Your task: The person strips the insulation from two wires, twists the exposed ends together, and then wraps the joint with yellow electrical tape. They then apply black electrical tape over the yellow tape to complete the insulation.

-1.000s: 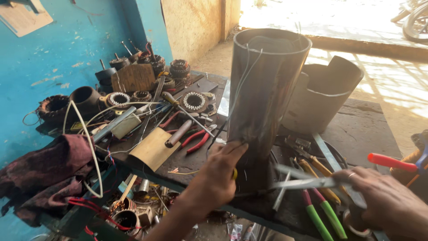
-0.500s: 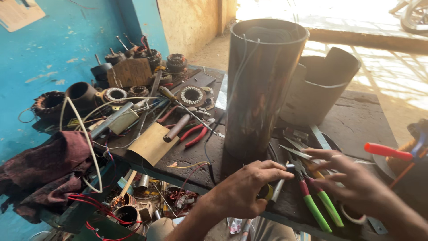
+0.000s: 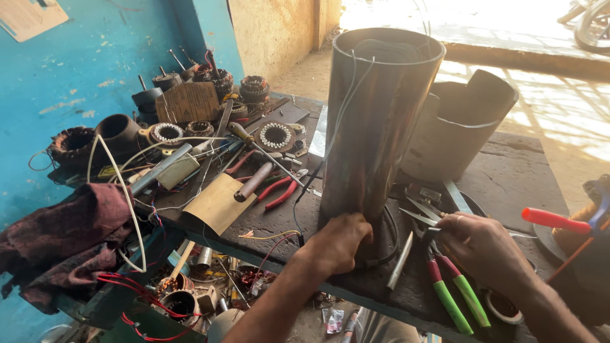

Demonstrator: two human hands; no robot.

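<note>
we see our left hand curled with its fingers together against the foot of the tall upright steel cylinder, which stands on the dark, cluttered desk near its front edge. a thin white wire hangs down the cylinder's side from its open top. our right hand rests just to the right of the cylinder's base, fingers bent over the grey metal jaws of the pliers with red and green handles; we cannot tell whether it truly grips them. a slim metal rod lies on the desk between our two hands. behind the cylinder, to the right, stands a shorter dark rolled sheet-metal tube. to the left lie red-handled pliers, a wooden-handled screwdriver, a folded piece of brown card and several toothed motor stators. a dark red rag hangs over the desk's left end.
</note>
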